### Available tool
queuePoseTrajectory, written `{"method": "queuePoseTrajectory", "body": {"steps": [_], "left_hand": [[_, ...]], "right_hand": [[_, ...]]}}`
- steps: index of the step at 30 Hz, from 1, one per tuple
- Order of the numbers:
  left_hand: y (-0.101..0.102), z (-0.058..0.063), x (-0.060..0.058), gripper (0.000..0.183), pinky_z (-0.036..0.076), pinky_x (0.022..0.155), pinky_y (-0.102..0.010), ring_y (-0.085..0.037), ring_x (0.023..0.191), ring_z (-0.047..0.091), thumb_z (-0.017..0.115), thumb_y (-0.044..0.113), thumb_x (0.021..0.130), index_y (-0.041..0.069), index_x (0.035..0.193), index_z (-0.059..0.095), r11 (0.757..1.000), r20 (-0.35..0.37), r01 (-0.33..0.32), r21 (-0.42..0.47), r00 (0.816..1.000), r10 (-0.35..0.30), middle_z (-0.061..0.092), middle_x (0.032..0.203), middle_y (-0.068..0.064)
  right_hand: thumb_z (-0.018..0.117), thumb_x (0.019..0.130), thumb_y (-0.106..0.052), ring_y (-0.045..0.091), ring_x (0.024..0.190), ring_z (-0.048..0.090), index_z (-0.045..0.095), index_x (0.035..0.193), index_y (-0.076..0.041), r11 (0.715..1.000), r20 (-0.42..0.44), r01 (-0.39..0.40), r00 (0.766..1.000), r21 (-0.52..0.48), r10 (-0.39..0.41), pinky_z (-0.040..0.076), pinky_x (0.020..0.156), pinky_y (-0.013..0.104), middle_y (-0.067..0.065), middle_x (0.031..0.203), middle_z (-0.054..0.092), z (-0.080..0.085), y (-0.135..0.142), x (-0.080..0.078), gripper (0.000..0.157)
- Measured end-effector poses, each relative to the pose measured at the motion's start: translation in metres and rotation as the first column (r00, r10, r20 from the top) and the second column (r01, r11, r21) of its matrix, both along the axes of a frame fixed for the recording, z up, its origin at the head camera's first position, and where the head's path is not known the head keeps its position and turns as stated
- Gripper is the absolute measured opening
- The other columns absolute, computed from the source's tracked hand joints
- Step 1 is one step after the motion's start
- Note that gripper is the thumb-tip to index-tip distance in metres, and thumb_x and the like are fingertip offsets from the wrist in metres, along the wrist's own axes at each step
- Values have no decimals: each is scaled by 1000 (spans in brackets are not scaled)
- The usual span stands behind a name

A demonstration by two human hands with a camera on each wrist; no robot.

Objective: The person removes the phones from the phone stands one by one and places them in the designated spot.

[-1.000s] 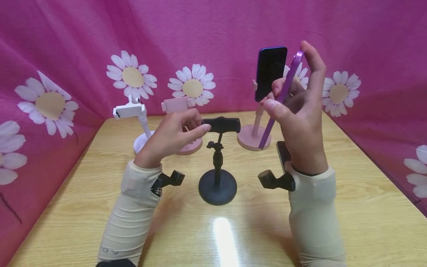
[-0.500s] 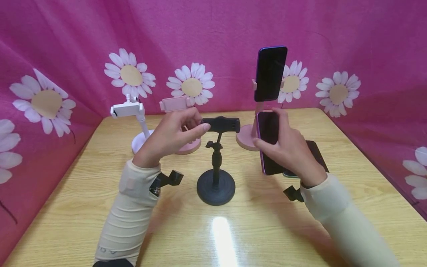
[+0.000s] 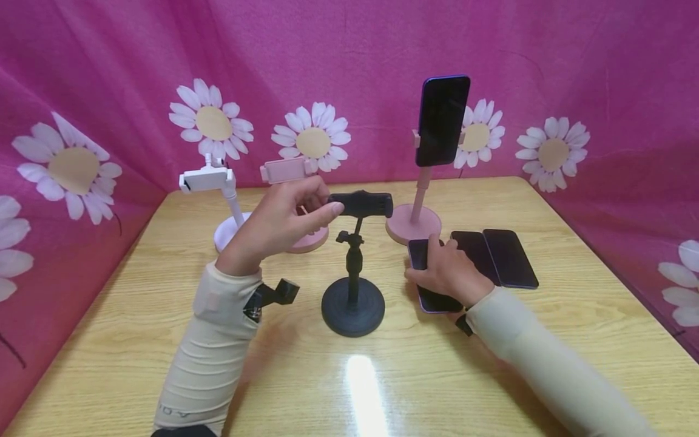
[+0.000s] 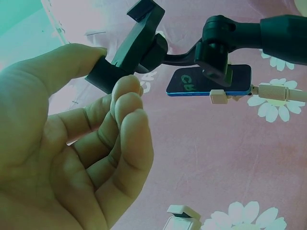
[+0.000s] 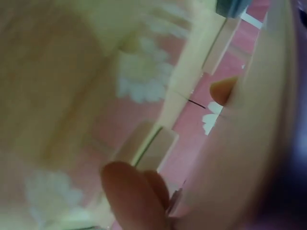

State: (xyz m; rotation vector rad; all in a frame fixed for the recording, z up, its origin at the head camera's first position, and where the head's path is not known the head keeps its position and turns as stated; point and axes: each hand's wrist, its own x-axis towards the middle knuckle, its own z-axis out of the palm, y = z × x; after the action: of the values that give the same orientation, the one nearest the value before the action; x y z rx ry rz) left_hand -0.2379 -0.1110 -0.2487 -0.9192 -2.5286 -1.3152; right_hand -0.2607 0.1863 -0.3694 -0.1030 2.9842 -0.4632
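At the middle of the head view stands a black phone stand with a round base and an unfilled clamp on top. My left hand pinches the left end of that clamp; the left wrist view shows the thumb on one side of the clamp end and fingertips on the other. My right hand grips a purple-edged phone by its long edges, screen up, low at the table. Its far end lies near a pink stand. The right wrist view is blurred, with fingers in front.
Two dark phones, a left one and a right one, lie side by side right of my hand. A blue-edged phone stands upright in the pink stand. A white stand and another pink stand are at the back left.
My right hand has lowered the purple-edged phone from upright in the air to flat at the table, left of the two dark phones. My left hand keeps its place on the clamp.
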Motion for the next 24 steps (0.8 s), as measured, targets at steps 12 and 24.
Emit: {"method": "queuePoseTrajectory", "body": {"steps": [12, 24], "left_hand": [[0, 2, 2, 19, 47, 62, -35, -20, 67, 55, 70, 27, 89, 11, 86, 60, 1000, 1, -8, -8, 1000, 8, 59, 73, -4], [0, 2, 2, 20, 46, 61, -34, -19, 68, 56, 70, 28, 89, 11, 86, 60, 1000, -1, -14, -11, 1000, 14, 59, 74, -3]], "right_hand": [[64, 77, -52, 34, 78, 57, 49, 115, 12, 988, 89, -37, 996, 152, 24, 52, 64, 45, 28, 96, 55, -5, -1, -3, 76], [57, 82, -50, 34, 80, 54, 50, 113, 15, 970, 98, -44, 995, 241, 21, 53, 68, 49, 29, 101, 52, -6, -3, -7, 72]]}}
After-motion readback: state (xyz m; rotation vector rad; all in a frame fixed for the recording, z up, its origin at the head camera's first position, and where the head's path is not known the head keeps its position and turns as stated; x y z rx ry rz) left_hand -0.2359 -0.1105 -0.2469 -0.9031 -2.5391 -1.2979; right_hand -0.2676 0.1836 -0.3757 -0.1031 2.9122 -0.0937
